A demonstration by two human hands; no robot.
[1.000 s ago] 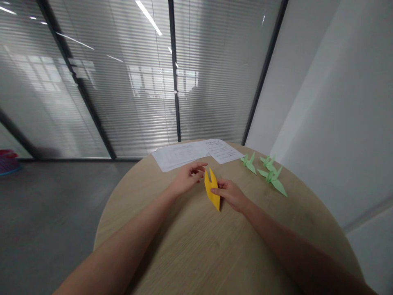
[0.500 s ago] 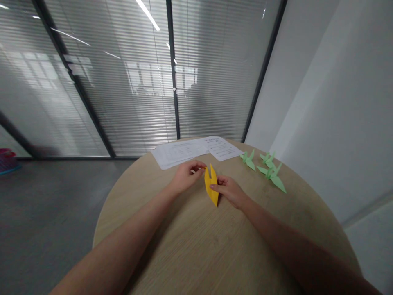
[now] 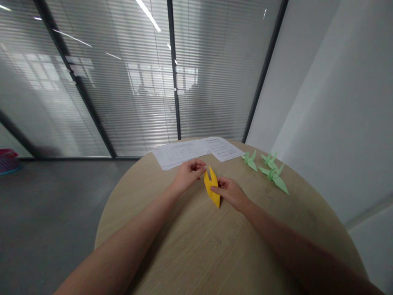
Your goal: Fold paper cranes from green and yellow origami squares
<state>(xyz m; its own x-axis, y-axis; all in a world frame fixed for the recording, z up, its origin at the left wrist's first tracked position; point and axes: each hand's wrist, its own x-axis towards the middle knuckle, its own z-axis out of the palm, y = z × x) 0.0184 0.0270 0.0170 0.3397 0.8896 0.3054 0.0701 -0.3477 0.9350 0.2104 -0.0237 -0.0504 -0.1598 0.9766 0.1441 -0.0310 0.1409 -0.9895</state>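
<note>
A folded yellow origami paper (image 3: 214, 191) is held over the table, tilted, with two narrow points at its upper end and one broader point below. My right hand (image 3: 231, 192) pinches its right side, thumb on the front face and fingers behind. At the paper's upper left point, my left hand (image 3: 188, 176) has its thumb and fingers closed around the tip. Those fingers partly cover that tip.
On the right of the round wooden table (image 3: 190, 246) stand three green paper cranes (image 3: 274, 175). Printed white sheets (image 3: 184, 152) lie along the far edge. Behind is a glass partition with blinds (image 3: 141, 102); a white wall (image 3: 331, 102) rises at right. A basket (image 3: 8, 161) sits on the floor.
My left fingers have closed further over the yellow paper's upper left tip, which showed more before. The view has shifted slightly; the paper stays in my right hand.
</note>
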